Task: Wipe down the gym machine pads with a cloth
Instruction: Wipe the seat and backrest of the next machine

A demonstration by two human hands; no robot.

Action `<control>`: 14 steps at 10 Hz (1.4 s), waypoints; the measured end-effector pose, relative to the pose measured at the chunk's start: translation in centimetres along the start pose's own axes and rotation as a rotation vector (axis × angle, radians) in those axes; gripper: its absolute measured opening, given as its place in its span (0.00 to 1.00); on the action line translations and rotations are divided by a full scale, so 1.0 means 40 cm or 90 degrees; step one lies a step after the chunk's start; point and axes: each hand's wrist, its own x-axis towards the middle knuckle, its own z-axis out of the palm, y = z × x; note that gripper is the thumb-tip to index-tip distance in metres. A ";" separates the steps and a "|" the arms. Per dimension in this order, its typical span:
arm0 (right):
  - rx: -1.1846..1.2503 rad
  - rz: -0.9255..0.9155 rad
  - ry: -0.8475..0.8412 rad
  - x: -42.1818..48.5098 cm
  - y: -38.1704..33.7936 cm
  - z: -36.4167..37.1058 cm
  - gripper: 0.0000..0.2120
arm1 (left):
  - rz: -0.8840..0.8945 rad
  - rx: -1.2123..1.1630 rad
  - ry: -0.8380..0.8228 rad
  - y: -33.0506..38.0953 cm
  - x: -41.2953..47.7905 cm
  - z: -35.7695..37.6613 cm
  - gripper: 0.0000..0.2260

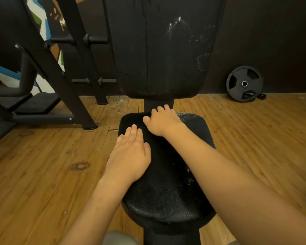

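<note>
A black cloth [157, 149] lay on the pebbled, white-flecked seat pad [166, 200]. Left hand [129, 156] pressed it flat; right hand [163, 122] gripped its far edge.

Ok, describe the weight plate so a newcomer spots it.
Start at the backrest pad and look right along the dark wall. A weight plate leans there on the wooden floor, the only round disc, with cut-out grips and a pale centre ring.
</note>
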 end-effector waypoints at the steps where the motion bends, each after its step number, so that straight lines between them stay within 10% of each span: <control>1: 0.067 -0.021 0.067 -0.038 0.009 0.026 0.31 | 0.003 0.001 0.002 -0.003 0.001 0.001 0.27; 14: 0.140 -0.044 -0.004 -0.073 0.034 0.019 0.30 | -0.007 -0.016 -0.001 -0.001 -0.002 -0.005 0.26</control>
